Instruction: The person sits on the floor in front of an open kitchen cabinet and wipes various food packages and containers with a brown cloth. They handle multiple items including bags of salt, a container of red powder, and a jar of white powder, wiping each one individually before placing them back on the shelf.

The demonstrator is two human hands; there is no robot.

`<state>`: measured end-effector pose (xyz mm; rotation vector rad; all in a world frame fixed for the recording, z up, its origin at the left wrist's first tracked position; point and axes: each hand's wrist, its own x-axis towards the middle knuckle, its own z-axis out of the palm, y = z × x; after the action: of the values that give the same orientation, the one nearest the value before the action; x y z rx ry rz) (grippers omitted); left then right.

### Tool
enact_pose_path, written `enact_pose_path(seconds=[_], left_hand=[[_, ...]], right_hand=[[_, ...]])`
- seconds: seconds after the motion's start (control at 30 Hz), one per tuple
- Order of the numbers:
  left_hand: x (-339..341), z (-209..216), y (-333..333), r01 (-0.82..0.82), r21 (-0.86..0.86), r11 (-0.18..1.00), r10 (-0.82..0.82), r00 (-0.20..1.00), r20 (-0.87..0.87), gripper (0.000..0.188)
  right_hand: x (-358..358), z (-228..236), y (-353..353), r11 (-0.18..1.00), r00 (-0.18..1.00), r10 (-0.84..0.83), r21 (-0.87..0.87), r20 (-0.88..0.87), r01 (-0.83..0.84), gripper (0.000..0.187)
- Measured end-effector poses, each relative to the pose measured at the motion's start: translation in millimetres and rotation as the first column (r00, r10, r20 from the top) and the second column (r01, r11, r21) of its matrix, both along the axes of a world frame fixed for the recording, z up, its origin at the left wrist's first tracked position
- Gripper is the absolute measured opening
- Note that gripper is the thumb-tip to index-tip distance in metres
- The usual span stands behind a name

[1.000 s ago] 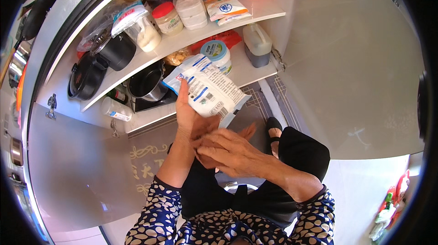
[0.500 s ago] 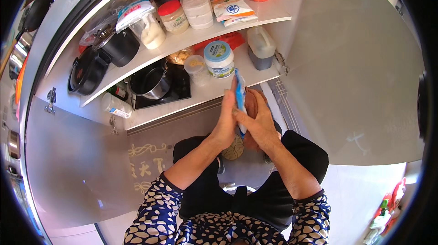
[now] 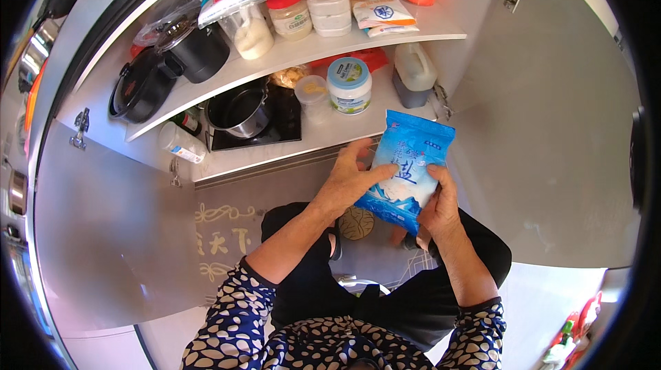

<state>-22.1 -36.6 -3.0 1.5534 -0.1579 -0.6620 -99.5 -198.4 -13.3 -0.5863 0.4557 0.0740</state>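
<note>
A blue plastic bag of salt (image 3: 406,170), with white writing and a mountain picture, faces up between my hands in front of the cabinet. My right hand (image 3: 442,208) grips its lower right edge, thumb on the front and fingers behind. On the left side, my left hand (image 3: 351,177) lays its thumb across the bag's front. Its other fingers are at the left edge, slightly blurred and partly hidden. Behind the bag, on the lower shelf, stands a white tub with a light blue lid (image 3: 349,86).
Two cabinet doors (image 3: 544,136) stand open at either side. The upper shelf (image 3: 296,53) bears black pots (image 3: 196,50), red-lidded jars (image 3: 328,2) and bags. Below are a steel pan (image 3: 237,112), a small plastic tub (image 3: 313,98) and a jug of dark liquid (image 3: 414,77).
The bag, seen edge-on between my palms before, now shows its broad front. My right hand has moved right and down with it, and the whole view has shifted slightly.
</note>
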Motion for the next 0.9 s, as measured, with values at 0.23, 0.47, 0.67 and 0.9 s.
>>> enact_pose_path(seconds=[0.23, 0.47, 0.67, 0.9], left_hand=[[-10.4, 15.0, -2.1, 0.076, -0.258, 0.963, -0.150, 0.949, -0.279, 0.072], [-11.7, 0.0, -9.8, 0.019, -0.392, 0.920, -0.178, 0.910, -0.374, 0.073], [-14.1, -7.8, -16.7, -0.015, -0.463, 0.886, -0.208, 0.880, -0.426, 0.070], [-17.8, 1.1, -11.9, 0.078, -0.465, 0.882, -0.259, 0.904, -0.340, 0.066]], right_hand=[[-9.0, 6.4, 1.5, 0.993, 0.998, 0.059, -0.101, 0.030, -0.056, 0.050], [-1.6, 11.7, -0.5, 0.965, 0.962, -0.193, -0.142, 0.191, 0.221, 0.030], [2.2, 12.4, -28.1, 0.916, 0.918, -0.232, -0.245, 0.322, 0.317, 0.027], [-5.5, 19.1, -31.1, 0.963, 0.977, -0.141, -0.208, 0.161, 0.173, 0.047]])
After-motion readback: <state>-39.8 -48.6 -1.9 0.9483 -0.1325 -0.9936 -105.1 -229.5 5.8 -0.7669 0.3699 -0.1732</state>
